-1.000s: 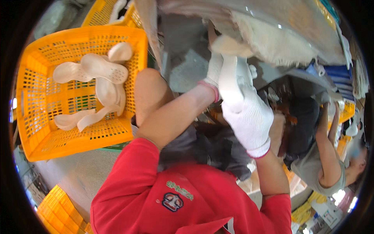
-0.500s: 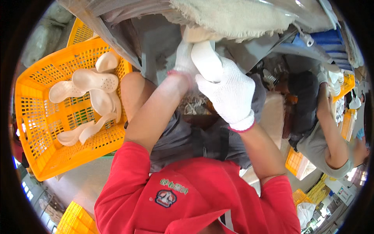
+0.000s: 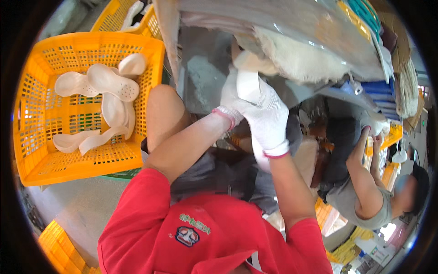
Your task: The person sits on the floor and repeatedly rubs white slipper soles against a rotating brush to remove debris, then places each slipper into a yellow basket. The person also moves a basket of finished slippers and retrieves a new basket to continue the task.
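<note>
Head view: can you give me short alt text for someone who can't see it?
Two white-gloved hands, left and right, hold a pale shoe sole together under the edge of a grey workbench. To the person's left sits an orange plastic crate with several white soles inside. A co-worker sits at the right.
</note>
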`<state>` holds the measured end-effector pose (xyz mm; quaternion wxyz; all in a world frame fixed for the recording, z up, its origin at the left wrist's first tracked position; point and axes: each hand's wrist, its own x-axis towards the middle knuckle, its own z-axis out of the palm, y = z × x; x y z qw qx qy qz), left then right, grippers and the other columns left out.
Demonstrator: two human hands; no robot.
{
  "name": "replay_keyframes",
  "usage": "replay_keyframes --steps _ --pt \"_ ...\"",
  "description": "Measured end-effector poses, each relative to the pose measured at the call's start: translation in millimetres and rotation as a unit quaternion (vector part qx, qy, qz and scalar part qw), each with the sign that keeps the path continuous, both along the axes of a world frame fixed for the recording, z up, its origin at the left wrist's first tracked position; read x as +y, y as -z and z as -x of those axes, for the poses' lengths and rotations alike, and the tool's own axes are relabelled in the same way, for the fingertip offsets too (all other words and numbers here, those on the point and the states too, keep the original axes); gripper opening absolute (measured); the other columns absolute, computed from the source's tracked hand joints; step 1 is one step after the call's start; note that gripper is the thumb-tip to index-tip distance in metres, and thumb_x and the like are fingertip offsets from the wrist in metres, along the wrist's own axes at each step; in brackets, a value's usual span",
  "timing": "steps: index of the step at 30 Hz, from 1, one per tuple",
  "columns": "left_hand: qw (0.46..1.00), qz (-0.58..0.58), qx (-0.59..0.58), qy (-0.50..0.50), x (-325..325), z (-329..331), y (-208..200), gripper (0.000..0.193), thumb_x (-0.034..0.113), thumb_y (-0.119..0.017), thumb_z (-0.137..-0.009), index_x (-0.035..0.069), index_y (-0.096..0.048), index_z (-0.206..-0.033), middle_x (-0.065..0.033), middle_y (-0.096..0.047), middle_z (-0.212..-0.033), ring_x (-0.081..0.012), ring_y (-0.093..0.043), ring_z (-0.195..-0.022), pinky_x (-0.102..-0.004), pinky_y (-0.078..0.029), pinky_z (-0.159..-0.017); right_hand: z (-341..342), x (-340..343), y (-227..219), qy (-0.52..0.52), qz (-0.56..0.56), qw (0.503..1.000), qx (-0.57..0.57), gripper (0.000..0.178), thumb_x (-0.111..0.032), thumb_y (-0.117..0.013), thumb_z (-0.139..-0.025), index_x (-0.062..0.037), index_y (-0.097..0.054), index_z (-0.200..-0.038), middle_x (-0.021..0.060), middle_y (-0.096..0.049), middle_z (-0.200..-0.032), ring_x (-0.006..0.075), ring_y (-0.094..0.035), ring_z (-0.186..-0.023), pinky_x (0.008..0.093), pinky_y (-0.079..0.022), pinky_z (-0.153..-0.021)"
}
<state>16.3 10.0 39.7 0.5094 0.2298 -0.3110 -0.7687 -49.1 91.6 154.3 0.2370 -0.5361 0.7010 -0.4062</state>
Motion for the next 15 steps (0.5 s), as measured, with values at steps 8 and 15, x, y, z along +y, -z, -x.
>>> replay_keyframes --steps 8,15 --pt "0.998 -0.036 -0.039 0.033 -48.8 12.3 18.7 0.044 0.038 -0.043 -0.115 0.006 -0.067 -0.134 -0.0142 -0.074 -0.12 -0.0309 -0.071 -0.106 -0.0434 -0.058 -0.093 -10.9 44.5 -42.9 -0.15 -0.117 0.927 0.323 0.082 -0.022 -0.077 -0.084 -0.0044 -0.049 -0.159 0.0203 -0.069 -0.102 0.0396 -0.067 -0.09 0.0489 -0.058 -0.084" --pt "0.965 0.014 -0.261 -0.009 -29.4 -14.2 1.5 0.038 0.033 -0.053 -0.111 0.006 -0.069 -0.133 -0.0171 -0.076 -0.119 -0.0298 -0.071 -0.113 -0.0403 -0.056 -0.098 15.5 76.7 -22.2 -0.059 -0.104 0.99 -0.069 0.034 -0.018 -0.077 -0.091 0.0012 -0.074 -0.118 0.0166 -0.079 -0.113 0.0272 -0.079 -0.099 0.036 -0.062 -0.086"
